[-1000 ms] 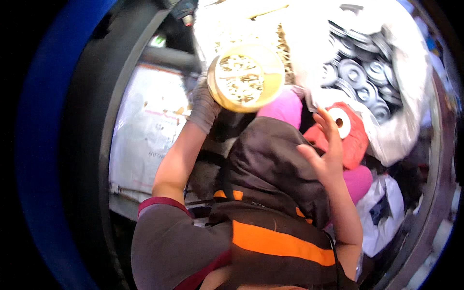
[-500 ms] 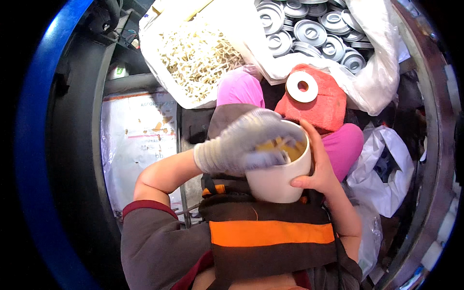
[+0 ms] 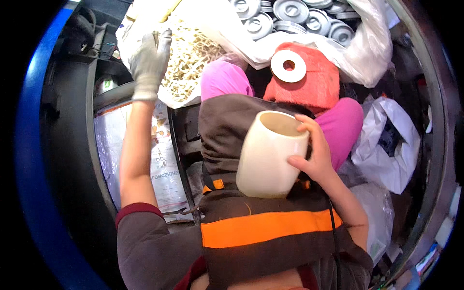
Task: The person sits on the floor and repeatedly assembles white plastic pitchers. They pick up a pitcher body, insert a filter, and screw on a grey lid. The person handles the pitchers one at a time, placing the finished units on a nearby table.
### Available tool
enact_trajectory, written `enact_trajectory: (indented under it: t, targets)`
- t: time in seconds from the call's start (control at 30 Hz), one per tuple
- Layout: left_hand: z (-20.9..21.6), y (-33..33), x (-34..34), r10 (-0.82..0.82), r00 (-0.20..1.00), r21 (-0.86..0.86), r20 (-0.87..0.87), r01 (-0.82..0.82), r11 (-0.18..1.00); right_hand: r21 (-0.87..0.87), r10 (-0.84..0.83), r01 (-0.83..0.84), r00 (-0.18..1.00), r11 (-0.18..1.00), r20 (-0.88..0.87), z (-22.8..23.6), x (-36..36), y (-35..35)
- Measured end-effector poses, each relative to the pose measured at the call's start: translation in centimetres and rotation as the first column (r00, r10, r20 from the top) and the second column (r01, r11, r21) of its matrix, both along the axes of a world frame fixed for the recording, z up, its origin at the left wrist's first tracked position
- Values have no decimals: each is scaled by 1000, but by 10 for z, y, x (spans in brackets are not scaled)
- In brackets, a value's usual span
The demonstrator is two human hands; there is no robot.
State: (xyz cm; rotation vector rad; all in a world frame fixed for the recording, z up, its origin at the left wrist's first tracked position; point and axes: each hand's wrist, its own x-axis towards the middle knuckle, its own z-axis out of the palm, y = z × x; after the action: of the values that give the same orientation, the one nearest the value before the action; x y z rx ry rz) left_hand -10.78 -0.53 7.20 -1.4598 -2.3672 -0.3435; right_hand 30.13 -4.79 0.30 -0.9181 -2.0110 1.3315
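Grey-gloved left hand [image 3: 149,63], fingers parted, over white plastic sack [image 3: 128,36]; bare right hand [image 3: 317,153] clamps glossy cream rounded cup [image 3: 268,159] (steadying, likely).

Glossy cream-white rounded cup [image 3: 270,157] is blocking frame centre. Free room is running left of it, above the dark brown cloth apron [image 3: 224,130]. Red fuzzy bundle [image 3: 311,89] is obstructing upper centre-right.

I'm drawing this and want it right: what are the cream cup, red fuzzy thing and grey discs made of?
Cream cup: plastic or glazed ceramic, I can't tell which; its side is smooth with a soft shine.
Red fuzzy thing: probably soft fabric, because it looks fluffy and dull.
Grey discs: perhaps plastic or painted metal; they're evenly grey with raised rings.
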Motion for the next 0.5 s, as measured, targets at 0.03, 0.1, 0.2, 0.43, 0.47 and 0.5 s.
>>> enact_trajectory:
  t: [0.03, 0.1, 0.2, 0.43, 0.47, 0.5]
  targets:
    - [-3, 11, 2, -29, 852, 103, -523, 97, 990, 33, -32, 28, 992, 999, 126, 12, -6, 0]
    - [20, 22, 77, -386, 923, 10, 6, 386, 923, 57, -116, 105, 959, 993, 259, 16, -8, 4]
    - [-2, -14, 155, -710, 411, -94, 573, 893, 441, -299, -203, 222, 975, 928, 94, 6, 28, 14]
    - [-68, -21, 204, 212, -480, 141, 852, 598, 789, -625, -313, 509, 859, 591, 404, -9, 226, -41]
    - [-64, -18, 218, 192, -410, 150, 892, 668, 729, -755, -134, 430, 896, 495, 423, -26, 243, -69]
    - [-57, -13, 227, 357, -474, 87, 805, 690, 718, -834, 48, 399, 892, 382, 449, -39, 248, -95]
